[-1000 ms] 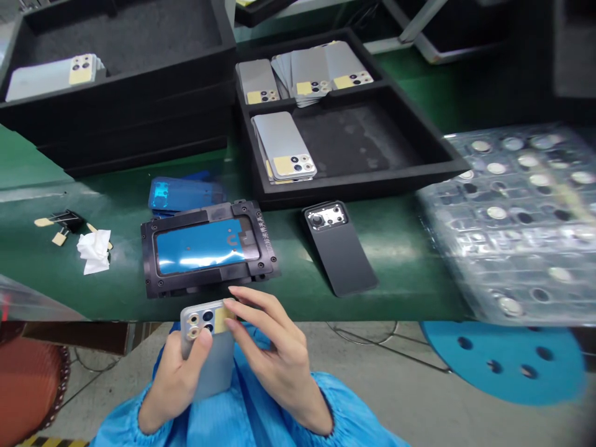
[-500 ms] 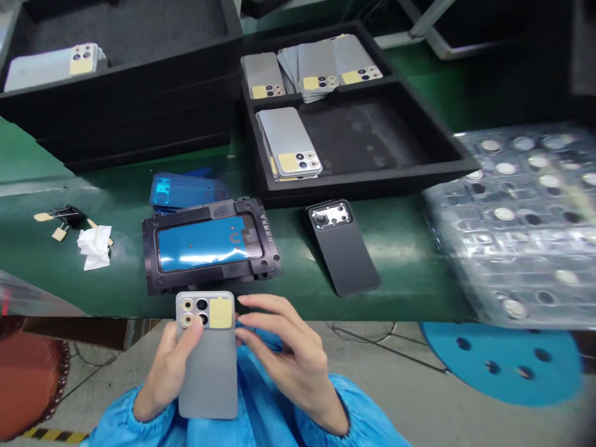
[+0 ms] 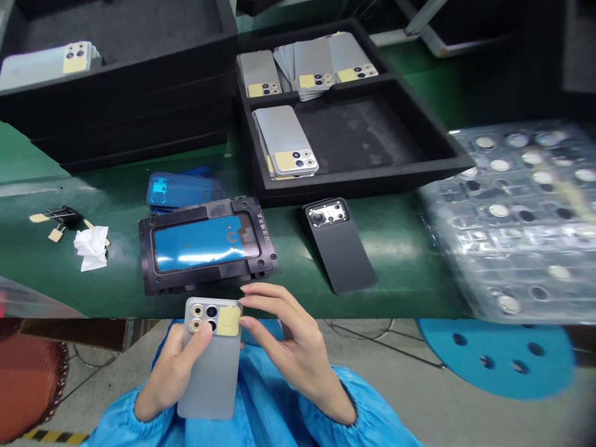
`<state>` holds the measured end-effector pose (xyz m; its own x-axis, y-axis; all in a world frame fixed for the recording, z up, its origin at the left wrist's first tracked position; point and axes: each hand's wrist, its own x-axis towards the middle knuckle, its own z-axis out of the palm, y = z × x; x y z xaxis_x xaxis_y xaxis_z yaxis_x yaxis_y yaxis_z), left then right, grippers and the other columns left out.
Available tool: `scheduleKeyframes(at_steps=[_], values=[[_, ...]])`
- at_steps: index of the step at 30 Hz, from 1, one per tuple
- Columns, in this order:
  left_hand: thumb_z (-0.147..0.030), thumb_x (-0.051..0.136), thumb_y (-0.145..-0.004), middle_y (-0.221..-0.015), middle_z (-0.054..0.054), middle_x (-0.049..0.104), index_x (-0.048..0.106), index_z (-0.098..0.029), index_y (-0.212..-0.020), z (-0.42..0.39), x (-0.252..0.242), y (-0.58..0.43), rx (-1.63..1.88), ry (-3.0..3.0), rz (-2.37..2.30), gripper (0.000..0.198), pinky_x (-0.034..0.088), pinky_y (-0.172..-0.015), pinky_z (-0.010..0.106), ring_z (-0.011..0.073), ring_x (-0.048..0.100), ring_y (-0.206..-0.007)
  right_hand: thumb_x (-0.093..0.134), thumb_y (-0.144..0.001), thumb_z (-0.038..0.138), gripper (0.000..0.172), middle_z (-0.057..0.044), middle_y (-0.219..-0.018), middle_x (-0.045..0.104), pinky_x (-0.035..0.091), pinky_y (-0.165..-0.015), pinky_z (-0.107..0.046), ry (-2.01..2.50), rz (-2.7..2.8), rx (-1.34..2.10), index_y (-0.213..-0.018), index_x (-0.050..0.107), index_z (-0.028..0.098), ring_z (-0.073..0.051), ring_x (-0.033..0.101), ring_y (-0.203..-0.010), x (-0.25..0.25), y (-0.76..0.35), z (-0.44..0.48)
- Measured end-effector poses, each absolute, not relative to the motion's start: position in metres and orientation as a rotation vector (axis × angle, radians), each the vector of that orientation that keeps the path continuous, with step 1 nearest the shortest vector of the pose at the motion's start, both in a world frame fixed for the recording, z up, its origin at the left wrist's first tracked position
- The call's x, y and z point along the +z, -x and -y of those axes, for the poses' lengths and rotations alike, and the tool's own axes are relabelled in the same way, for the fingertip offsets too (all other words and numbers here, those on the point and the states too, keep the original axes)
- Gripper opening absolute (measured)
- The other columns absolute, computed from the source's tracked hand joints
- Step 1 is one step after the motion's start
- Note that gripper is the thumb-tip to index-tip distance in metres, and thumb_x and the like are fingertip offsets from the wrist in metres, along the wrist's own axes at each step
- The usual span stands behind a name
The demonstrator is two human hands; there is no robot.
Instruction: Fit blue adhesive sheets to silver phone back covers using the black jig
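A grey phone back cover with round lens rings and a yellow sticker is held upright in front of my body, below the bench edge. My left hand grips its left side, with the thumb over the lens rings. The fingertips of my right hand are closed in on the cover's top right corner and edge, beside the sticker. Just beyond lies a black frame fixture with a blue-filmed panel in it. To its right rests a dark phone case.
A black foam tray holds stacked grey covers. Stacked black trays stand at the left. Blue film sheets, a crumpled tissue and a binder clip lie on the green bench. Clear plastic trays fill the right.
The top of the cover has moved slightly right and down, tilting the cover. My right fingertips have come in against its top right corner. The view has shifted slightly.
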<state>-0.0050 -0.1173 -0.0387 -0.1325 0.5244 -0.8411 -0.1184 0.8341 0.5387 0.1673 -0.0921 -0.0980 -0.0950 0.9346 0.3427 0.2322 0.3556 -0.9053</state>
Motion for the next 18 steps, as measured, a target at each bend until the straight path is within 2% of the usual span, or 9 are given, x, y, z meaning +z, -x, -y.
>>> scheduleKeyframes(at_steps=[3, 7, 12, 18], values=[[-0.068, 0.088, -0.054, -0.071, 0.007, 0.074, 0.06, -0.017, -0.1, 0.114, -0.042, 0.009, 0.595, -0.164, -1.522, 0.074, 0.053, -0.063, 0.034, 0.0278, 0.073, -0.07, 0.065, -0.095, 0.016, 0.014, -0.012, -0.11, 0.071, 0.065, -0.082, -0.035, 1.082, 1.584, 0.829, -0.107, 0.069, 0.021, -0.023, 0.072, -0.099, -0.098, -0.17, 0.097], [-0.066, 0.09, -0.05, -0.07, 0.004, 0.073, 0.062, -0.016, -0.095, 0.114, -0.05, 0.013, 0.578, -0.158, -1.613, 0.073, 0.051, -0.06, 0.03, 0.0247, 0.071, -0.068, 0.064, -0.095, 0.014, 0.011, -0.014, -0.11, 0.069, 0.064, -0.08, -0.034, 1.019, 1.732, 0.651, -0.104, 0.069, 0.017, -0.023, 0.07, -0.099, -0.097, -0.172, 0.102], [-0.067, 0.08, -0.066, -0.088, 0.008, 0.075, 0.069, -0.014, -0.098, 0.119, -0.05, 0.015, 0.504, -0.351, -1.71, 0.064, 0.05, -0.066, 0.03, 0.0253, 0.07, -0.08, 0.058, -0.098, 0.01, 0.01, -0.014, -0.096, 0.072, 0.062, -0.074, -0.037, 0.897, 1.953, 0.435, -0.095, 0.068, 0.012, -0.023, 0.068, -0.087, -0.092, -0.175, 0.093], [-0.074, 0.072, -0.071, -0.106, 0.011, 0.074, 0.073, -0.012, -0.103, 0.118, -0.044, 0.019, 0.41, -0.464, -1.703, 0.07, 0.05, -0.079, 0.032, 0.0292, 0.068, -0.095, 0.047, -0.1, 0.004, 0.025, -0.012, -0.087, 0.077, 0.064, -0.081, -0.039, 0.638, 2.246, 0.268, -0.09, 0.07, 0.007, -0.022, 0.071, -0.078, -0.082, -0.19, 0.081]])
